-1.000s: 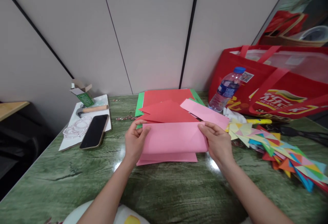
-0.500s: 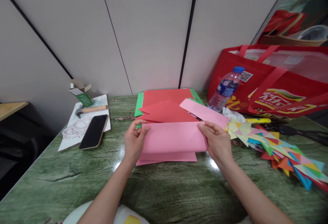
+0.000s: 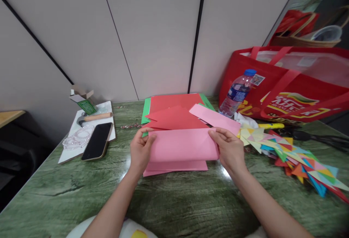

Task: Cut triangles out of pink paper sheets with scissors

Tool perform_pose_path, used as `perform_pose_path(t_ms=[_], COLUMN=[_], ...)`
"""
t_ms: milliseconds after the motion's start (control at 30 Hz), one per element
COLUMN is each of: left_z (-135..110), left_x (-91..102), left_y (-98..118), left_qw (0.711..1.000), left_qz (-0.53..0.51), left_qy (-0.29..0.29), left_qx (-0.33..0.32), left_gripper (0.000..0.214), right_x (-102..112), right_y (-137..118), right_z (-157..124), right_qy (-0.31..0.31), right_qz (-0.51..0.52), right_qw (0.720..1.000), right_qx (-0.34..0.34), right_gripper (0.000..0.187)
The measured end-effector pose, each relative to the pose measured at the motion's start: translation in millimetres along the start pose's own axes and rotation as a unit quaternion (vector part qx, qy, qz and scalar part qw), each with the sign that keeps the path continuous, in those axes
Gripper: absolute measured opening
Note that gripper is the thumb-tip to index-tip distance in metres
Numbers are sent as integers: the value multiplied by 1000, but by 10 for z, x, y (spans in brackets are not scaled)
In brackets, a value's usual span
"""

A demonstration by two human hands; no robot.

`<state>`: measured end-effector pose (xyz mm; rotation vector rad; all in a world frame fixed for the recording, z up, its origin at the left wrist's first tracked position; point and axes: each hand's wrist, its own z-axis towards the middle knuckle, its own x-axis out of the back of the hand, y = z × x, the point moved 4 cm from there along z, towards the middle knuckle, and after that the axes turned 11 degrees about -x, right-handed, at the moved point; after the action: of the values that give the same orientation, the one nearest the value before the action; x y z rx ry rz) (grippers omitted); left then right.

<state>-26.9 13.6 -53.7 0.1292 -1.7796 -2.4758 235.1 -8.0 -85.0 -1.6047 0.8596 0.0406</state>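
Between my two hands a pink sheet of paper [image 3: 184, 145] is bent over into a wide band, its rounded bend toward me. My left hand [image 3: 141, 149] pinches its upper left corner between thumb and fingers. At the upper right corner my right hand [image 3: 230, 145] grips it the same way. Below the held sheet, more pink paper [image 3: 177, 167] shows along the table; whether it is part of the same sheet I cannot tell. Just behind lie red paper pieces [image 3: 177, 117] and a folded pink strip [image 3: 214, 118].
A red bag [image 3: 272, 85] and a water bottle [image 3: 237, 92] stand at the right, beside colourful folded paper pieces [image 3: 300, 158] and a yellow marker [image 3: 271, 125]. At the left, a phone [image 3: 97, 141], a hammer [image 3: 95, 117], a bead string [image 3: 79, 138] and a green box [image 3: 85, 103] rest on a white board.
The whole view has shifted slightly, so everything appears a little further left. Both hands keep the same hold on the pink paper, and its shape looks unchanged.
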Motion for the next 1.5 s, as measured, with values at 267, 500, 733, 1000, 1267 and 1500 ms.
perform_pose_path(t_ms=[267, 500, 733, 1000, 1267, 1500], left_z=[40, 41, 43, 59, 163, 167], left_x=[32, 37, 36, 52, 270, 304], left_y=[18, 0, 9, 30, 43, -68], left_qw=[1000, 999, 999, 997, 970, 922], left_qz=[11, 10, 15, 52, 153, 284], left_qy=[-8, -14, -15, -41, -169, -246], left_qx=[19, 31, 32, 37, 87, 87], left_gripper=[26, 27, 29, 28, 26, 9], right_x=[-20, -18, -15, -8, -38, -11], right_y=[4, 4, 6, 15, 92, 232], right_z=[-16, -23, -21, -14, -25, 72], right_qy=[-5, 2, 7, 7, -75, -131], right_qz=[-6, -10, -24, -76, -256, -444], right_qw=[1000, 1000, 1000, 997, 963, 886], right_qx=[-13, -20, -18, -16, -34, 17], right_gripper=[26, 28, 31, 31, 32, 18])
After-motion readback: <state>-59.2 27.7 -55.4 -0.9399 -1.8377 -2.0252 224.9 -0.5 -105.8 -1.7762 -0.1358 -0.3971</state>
